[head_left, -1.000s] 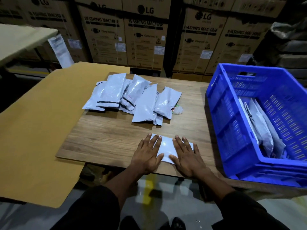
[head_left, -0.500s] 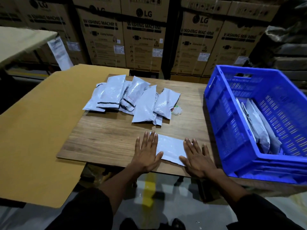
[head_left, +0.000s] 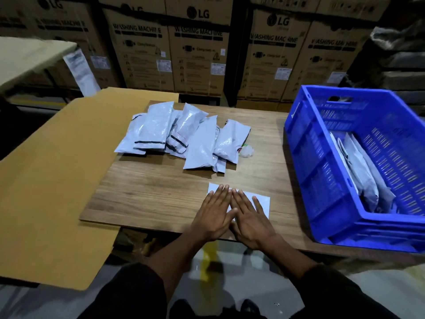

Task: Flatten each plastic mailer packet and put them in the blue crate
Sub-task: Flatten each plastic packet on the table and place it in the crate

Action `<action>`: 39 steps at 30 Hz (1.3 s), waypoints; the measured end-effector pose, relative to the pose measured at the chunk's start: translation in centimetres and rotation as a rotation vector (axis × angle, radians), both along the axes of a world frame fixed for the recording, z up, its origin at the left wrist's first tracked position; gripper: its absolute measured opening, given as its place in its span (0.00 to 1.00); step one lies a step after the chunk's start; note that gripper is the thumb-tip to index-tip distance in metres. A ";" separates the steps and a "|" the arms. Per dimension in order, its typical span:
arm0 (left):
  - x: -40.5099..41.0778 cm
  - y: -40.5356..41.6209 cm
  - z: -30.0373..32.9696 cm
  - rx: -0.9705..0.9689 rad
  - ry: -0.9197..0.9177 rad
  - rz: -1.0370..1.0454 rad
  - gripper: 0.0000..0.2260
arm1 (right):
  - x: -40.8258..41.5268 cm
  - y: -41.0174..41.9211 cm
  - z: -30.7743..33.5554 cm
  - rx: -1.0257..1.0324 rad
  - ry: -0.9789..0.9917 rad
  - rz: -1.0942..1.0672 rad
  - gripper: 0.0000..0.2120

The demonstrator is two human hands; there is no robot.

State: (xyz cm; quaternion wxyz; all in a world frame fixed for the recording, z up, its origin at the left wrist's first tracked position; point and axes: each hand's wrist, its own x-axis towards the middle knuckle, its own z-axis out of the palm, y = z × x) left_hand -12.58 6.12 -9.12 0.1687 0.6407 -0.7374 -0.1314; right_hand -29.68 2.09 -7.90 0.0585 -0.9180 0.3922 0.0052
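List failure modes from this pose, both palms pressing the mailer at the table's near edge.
1. The flat packet lies close to the near edge of the wooden table; a pull toward the body under the left hand and right hand could slide it off.
2. The blue crate has a tall near wall; a low carry might catch it.
3. The loose pile of mailers overlaps, so grabbing one may drag others.

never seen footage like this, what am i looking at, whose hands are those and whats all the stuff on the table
No machine here: a person wears a camera on the head, so you look down at their own arms. The left hand and right hand lie flat, side by side, pressing a white mailer packet onto the wooden table. Nothing is gripped. Behind it lies a pile of grey packets waiting. On the right stands a blue crate with some packets already inside.
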 end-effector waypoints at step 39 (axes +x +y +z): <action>4.4 0.1 -0.7 0.013 -0.263 0.002 0.30 | -3.4 -2.6 2.6 0.110 0.180 -0.073 0.32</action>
